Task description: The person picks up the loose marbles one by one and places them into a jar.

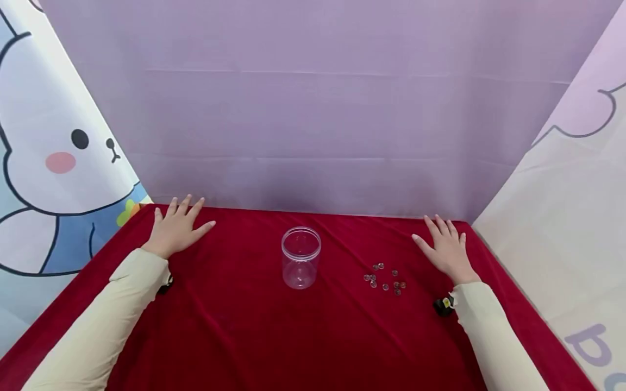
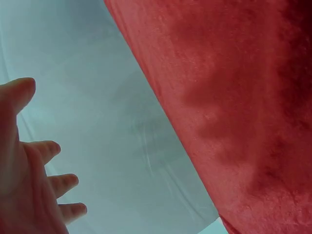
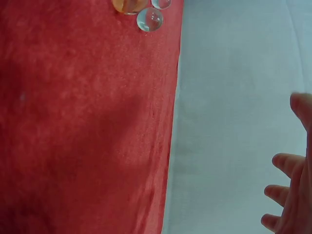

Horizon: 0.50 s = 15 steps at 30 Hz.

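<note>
My left hand [image 1: 176,230] is spread, palm down, near the far left corner of the table, holding nothing. Toward the far right corner, my right hand [image 1: 447,251] is likewise spread with straight fingers and holds nothing. Between them a clear, lidless jar [image 1: 300,266] stands upright, out of reach of both hands as they lie. Several small glass marbles [image 1: 385,287] lie loosely grouped right of the jar, nearest my right hand but not touched. In the right wrist view, clear marbles [image 3: 149,19] and an amber-tinted one [image 3: 129,5] show at the top edge.
A red velvety cloth [image 1: 235,326] with soft creases covers the table. Behind its far edge hangs a plain lilac curtain [image 1: 313,114]. Printed cloth panels stand at both sides, the left one with a cartoon animal [image 1: 63,141].
</note>
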Motion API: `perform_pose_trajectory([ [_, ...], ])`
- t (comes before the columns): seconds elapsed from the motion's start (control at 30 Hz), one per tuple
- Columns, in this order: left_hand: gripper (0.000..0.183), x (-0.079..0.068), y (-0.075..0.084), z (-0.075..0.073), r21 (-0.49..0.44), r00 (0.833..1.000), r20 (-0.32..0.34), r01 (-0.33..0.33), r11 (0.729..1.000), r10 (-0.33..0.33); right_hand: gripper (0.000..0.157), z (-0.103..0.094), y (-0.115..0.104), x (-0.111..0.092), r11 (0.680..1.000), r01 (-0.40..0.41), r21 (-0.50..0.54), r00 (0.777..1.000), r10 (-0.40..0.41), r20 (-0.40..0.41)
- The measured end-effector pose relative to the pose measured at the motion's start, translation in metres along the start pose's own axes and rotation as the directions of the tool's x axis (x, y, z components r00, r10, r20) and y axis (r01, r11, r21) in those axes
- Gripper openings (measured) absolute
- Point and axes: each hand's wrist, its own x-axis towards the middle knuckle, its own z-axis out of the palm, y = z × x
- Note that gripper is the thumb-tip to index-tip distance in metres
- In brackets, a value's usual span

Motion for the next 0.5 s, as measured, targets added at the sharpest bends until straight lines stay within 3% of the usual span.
perform_pose_trajectory([
  [0.23,0.083,-0.002,-0.001,-0.002,-0.04,1.0,-0.006,0.021,0.999,-0.021,0.076,0.0,0.0,-0.003,1.0,0.001,0.024,1.0,-0.001,0.013],
  [0.5,0.082,-0.004,-0.003,-0.011,-0.097,0.999,-0.046,0.005,0.995,-0.01,0.069,0.001,-0.005,0.0,0.988,0.097,0.123,0.995,-0.096,-0.007],
])
